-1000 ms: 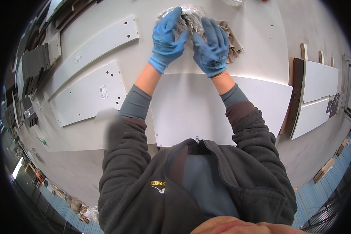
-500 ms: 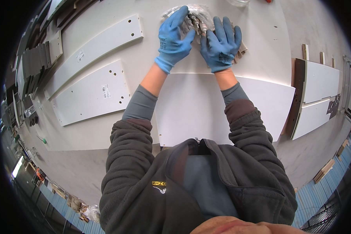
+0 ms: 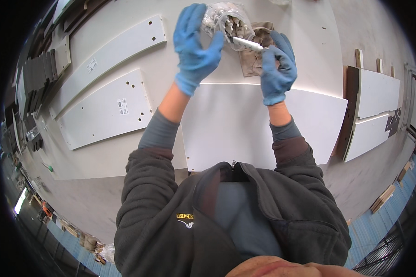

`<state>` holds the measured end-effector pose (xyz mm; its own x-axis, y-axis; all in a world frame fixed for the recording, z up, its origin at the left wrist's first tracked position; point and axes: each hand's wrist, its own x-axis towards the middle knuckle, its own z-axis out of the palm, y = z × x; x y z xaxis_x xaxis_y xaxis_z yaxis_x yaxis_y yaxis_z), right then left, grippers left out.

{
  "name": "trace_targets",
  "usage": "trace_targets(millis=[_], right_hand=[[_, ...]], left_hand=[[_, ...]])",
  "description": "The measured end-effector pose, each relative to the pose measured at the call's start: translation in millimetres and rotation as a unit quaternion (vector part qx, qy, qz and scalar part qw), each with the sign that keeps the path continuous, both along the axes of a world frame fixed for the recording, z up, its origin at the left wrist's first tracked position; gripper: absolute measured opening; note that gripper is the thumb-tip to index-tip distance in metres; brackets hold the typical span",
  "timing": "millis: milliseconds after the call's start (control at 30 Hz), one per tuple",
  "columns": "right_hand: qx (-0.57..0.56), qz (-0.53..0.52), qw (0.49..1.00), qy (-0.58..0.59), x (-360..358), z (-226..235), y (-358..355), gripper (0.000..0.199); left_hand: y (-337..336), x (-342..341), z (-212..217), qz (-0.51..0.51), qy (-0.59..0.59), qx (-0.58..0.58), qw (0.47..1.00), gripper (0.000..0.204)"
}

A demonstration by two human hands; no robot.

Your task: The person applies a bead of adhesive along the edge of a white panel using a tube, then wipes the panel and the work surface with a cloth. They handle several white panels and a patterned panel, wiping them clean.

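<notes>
— So, what have you got up there at the far edge of the board?

— Well, my left hand [image 3: 196, 48] in its blue glove is against a clear plastic bag [image 3: 226, 21] of small fittings. The bag is crumpled and see-through, packed with pale and greyish bits; I cannot make out each piece. My left fingers are spread, the thumb pressed against the bag's right side, so the hand cups it rather than clamping it.

— And the other hand?

— My right hand [image 3: 277, 64], gloved the same, has its fingers closed on a slim white rod-like piece [image 3: 248, 44]. It lies nearly level, its left end pointing at the bag's near side, just below the bag's bulge.

— Where does all that sit?

— Both hands are raised over the far side of the scene, above a brownish piece of crumpled paper or card [image 3: 254, 55] that lies just behind my right hand. Near to me lies a big white panel [image 3: 245, 129] flat on the pale floor [image 3: 101, 203].

— Anything else around?

— To the left, two white boards with drilled holes: a long narrow one [image 3: 106, 55] farther off, a wider one [image 3: 104, 108] nearer, with a small label. To the right, more white panels with dark edges [image 3: 374, 106] lie side by side. A stack of dark strips [image 3: 32, 78] sits at the far left.
</notes>
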<state>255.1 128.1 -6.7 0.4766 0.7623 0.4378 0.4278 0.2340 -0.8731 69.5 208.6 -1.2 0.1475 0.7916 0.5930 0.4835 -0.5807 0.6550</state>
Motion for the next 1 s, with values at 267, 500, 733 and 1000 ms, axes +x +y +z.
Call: trace_targets(millis=[267, 500, 733, 1000], right_hand=[[-0.165, 0.124, 0.952, 0.227, 17, 34, -28, 0.026], [-0.202, 0.140, 0.923, 0.298, 10, 45, -47, 0.021], [-0.090, 0.113, 0.909, -0.391, -13, 56, -111, 0.041], [-0.135, 0.197, 0.956, -0.170, -17, 65, -133, 0.032]], left_hand=[[-72, -20, 48, -0.155, -0.068, -0.215, 0.962, 0.062], [-112, -6, 59, -0.100, -0.230, -0.485, 0.838, 0.029], [-171, -1, 76, -0.008, -0.278, -0.544, 0.792, 0.028], [-207, -7, 84, -0.082, -0.292, -0.461, 0.834, 0.031]])
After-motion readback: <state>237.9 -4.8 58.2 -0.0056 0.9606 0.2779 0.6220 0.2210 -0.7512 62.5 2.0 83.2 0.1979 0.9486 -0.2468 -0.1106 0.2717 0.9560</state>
